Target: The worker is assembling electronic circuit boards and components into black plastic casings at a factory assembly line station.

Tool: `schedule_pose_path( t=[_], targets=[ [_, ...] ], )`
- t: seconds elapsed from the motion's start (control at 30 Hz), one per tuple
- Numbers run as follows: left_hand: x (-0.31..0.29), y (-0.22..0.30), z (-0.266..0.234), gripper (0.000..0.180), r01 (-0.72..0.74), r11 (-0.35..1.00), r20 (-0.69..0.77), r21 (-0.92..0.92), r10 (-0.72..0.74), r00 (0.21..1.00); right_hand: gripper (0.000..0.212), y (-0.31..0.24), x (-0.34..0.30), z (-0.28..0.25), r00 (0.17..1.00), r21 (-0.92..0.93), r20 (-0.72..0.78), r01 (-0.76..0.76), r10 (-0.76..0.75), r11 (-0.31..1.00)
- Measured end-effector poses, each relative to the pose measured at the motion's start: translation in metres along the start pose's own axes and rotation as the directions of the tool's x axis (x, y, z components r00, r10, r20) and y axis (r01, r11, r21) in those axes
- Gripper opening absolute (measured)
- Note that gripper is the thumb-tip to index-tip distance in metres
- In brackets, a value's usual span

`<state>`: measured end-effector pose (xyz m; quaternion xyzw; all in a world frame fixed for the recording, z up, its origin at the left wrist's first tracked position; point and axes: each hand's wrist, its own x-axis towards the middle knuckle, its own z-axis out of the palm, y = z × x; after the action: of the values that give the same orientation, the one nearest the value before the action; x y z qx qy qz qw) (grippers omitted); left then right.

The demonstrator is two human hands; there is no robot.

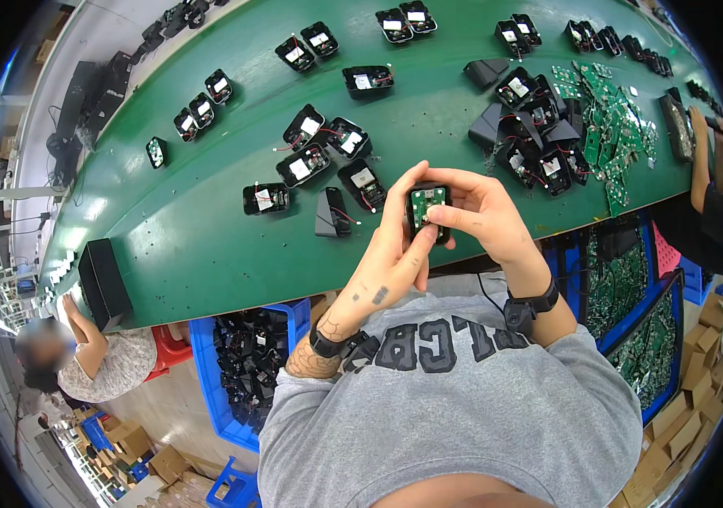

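Between my two hands, above the table's near edge, is a small black plastic housing with a green circuit board (421, 206) seated in its opening. My left hand (401, 229) grips the housing along its left side, thumb at the lower front. My right hand (484, 207) wraps its right side, and that thumb presses on the face of the board. The underside of the housing is hidden by my fingers. Just left of my hands lies an open black housing (363, 180) with a white part and red wires. A black housing (330, 213) stands beside it.
More open housings (302, 165) are spread over the green table (200, 254). To the right are piled housings (539, 135) and a heap of circuit boards (607, 127). A blue crate (209, 389) of black parts stands below left. People sit at far left (82, 339) and right (700, 161).
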<state>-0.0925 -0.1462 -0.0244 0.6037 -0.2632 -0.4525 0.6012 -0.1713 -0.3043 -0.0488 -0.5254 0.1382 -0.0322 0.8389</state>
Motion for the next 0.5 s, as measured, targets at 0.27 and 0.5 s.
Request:
schedule_pose_path(
  t=[0.27, 0.5],
  targets=[
    [0.005, -0.012, 0.007, 0.048, -0.160, 0.987, -0.210, -0.008, 0.155, 0.965, 0.038, -0.004, 0.005, 0.012, 0.998, -0.056, -0.004, 0.066, -0.066, 0.996],
    [-0.002, 0.001, -0.031, 0.056, -0.108, 0.989, -0.156, 0.105, 0.124, 0.980, 0.049, -0.036, -0.003, -0.018, 0.881, -0.684, 0.160, 0.425, -0.445, 0.593]
  ],
)
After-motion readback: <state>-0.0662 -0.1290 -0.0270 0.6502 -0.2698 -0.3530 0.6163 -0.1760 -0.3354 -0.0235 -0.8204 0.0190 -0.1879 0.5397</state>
